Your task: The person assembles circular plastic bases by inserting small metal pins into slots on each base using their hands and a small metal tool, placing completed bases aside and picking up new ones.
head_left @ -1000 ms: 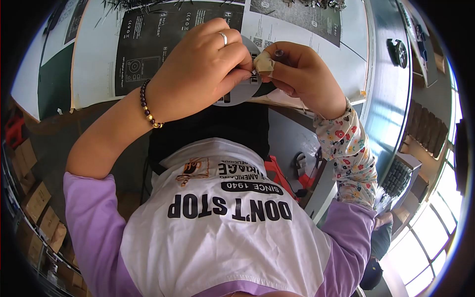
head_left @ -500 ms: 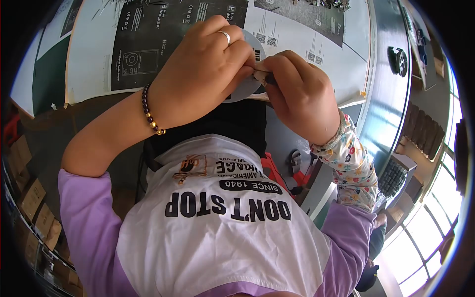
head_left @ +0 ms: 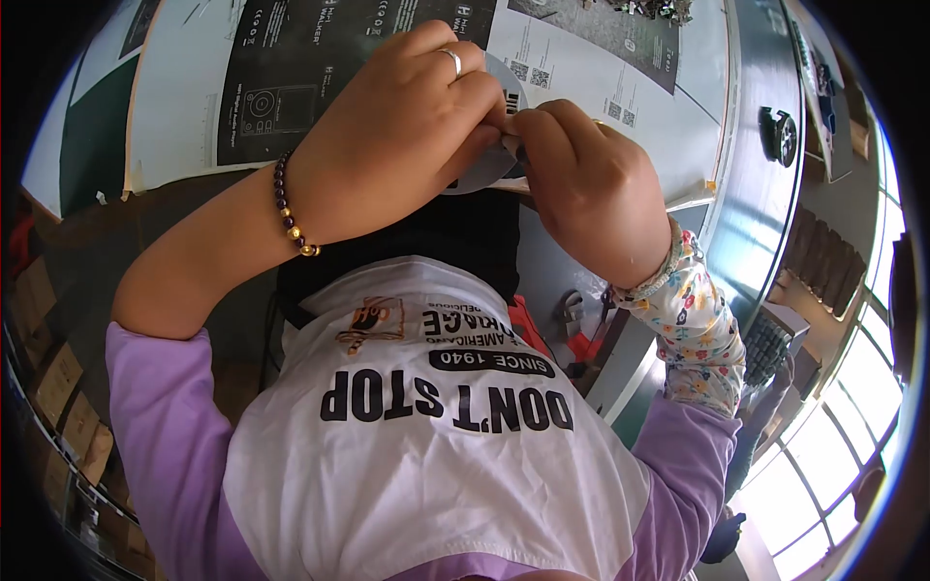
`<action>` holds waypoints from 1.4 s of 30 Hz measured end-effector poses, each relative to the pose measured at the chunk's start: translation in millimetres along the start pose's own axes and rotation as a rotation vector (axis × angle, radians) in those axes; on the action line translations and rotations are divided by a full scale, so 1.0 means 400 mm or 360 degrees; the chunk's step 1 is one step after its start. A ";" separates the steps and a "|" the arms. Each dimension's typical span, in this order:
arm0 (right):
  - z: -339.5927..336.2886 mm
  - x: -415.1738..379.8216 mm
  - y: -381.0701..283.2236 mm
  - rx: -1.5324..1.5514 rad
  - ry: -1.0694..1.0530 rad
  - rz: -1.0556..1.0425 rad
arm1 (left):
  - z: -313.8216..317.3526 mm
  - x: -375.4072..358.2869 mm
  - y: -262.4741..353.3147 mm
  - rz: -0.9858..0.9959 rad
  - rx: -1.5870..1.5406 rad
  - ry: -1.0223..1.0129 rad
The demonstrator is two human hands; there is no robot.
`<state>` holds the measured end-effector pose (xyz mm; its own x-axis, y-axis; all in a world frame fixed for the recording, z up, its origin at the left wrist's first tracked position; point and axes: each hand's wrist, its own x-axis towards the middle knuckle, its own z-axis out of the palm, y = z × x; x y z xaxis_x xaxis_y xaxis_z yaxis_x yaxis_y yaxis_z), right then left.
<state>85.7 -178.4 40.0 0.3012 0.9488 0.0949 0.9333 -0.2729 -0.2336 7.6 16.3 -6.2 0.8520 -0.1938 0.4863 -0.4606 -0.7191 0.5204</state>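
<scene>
My left hand (head_left: 402, 126), with a ring and a beaded bracelet, bends its fingers closed over a grey round disc (head_left: 487, 172). A small black-and-white barcode patch (head_left: 512, 101) shows on the disc by the fingertips. My right hand (head_left: 588, 179) meets the left at the disc's right side, thumb and forefinger pinched. A small dark-tipped piece (head_left: 520, 152) sticks out at the right fingertips; I cannot tell what it is. Much of the disc is hidden beneath my left hand.
Printed sheets with black panels (head_left: 281, 87) cover the white worktop. Small metal parts (head_left: 659, 10) lie heaped at its far edge. A black round object (head_left: 778, 136) sits on the glossy surface to the right. Cardboard boxes (head_left: 63, 378) stand low on the left.
Both hands stay together at the disc, with slight finger movement. The pale bit between the fingertips shows less now. The view has shifted a little.
</scene>
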 end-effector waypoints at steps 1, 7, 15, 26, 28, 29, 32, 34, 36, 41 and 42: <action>0.001 -0.003 -0.004 -0.0050 -0.0013 0.0006 | -0.002 0.000 0.001 -0.0006 0.0013 -0.0015; 0.005 -0.033 -0.040 -0.0214 0.0096 0.0000 | 0.005 -0.005 0.015 -0.0074 0.0153 0.0000; 0.031 -0.065 -0.057 -0.0220 0.0130 -0.0062 | -0.001 -0.044 0.030 -0.0094 0.0173 0.0026; -0.038 -0.003 0.046 0.2251 0.0874 0.0247 | -0.010 -0.109 0.047 -0.0052 0.0163 -0.0107; -0.023 0.039 0.066 0.2914 0.0748 -0.0317 | -0.005 -0.109 0.042 -0.0027 0.0167 -0.0098; -0.017 0.047 0.059 0.2917 0.0747 -0.0322 | -0.004 -0.111 0.040 -0.0016 0.0161 -0.0090; 0.004 0.068 0.038 0.2446 0.0602 -0.0157 | -0.006 -0.116 0.034 0.0009 0.0168 -0.0062; 0.004 0.070 0.035 0.2466 0.0602 -0.0142 | -0.001 -0.116 0.033 0.0066 0.0179 -0.0022; 0.000 0.065 0.035 0.2496 0.0646 -0.0120 | 0.002 -0.109 0.031 0.0070 0.0172 -0.0018; -0.012 0.059 0.038 0.2550 0.0806 -0.0042 | 0.006 -0.095 0.017 0.0060 0.0201 -0.0055; -0.003 0.063 0.029 0.2562 0.0877 0.0070 | 0.008 -0.093 0.015 0.0053 0.0208 -0.0081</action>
<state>104.5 -158.0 41.0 0.6696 0.6877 0.2807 -0.1001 0.4580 -0.8833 -26.1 17.0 -23.2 0.8497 -0.2504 0.4639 -0.4556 -0.7916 0.4072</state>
